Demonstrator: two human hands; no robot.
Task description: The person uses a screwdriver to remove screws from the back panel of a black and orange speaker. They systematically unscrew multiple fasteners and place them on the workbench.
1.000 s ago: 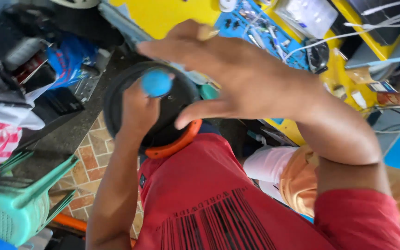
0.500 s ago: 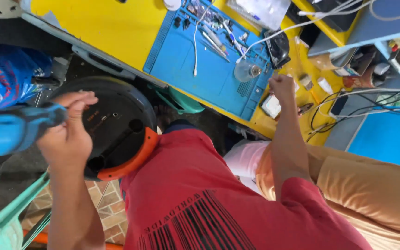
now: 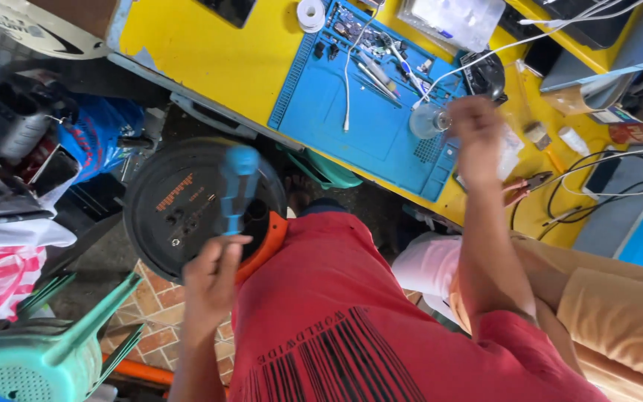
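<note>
My left hand (image 3: 213, 281) grips a blue-handled screwdriver (image 3: 237, 187) by its lower end. The tool points up across a round black appliance base with an orange rim (image 3: 180, 212) that rests against my red shirt. My right hand (image 3: 474, 119) is stretched out over the yellow table (image 3: 210, 59), at the right edge of a blue work mat (image 3: 351, 119). It is right beside a small clear round container (image 3: 426, 120). The hand is blurred, so I cannot make out whether its fingers hold anything.
Small tools, a white cable and parts lie on the mat. A white tape roll (image 3: 310, 13) sits at its far edge and red-handled pliers (image 3: 524, 186) lie right of my arm. A green plastic stool (image 3: 46, 357) stands low on the left beside piled bags and clutter.
My left hand has brought the blue screwdriver from the far left back over the black base. My right hand has moved a little left along the table, next to the clear container.
</note>
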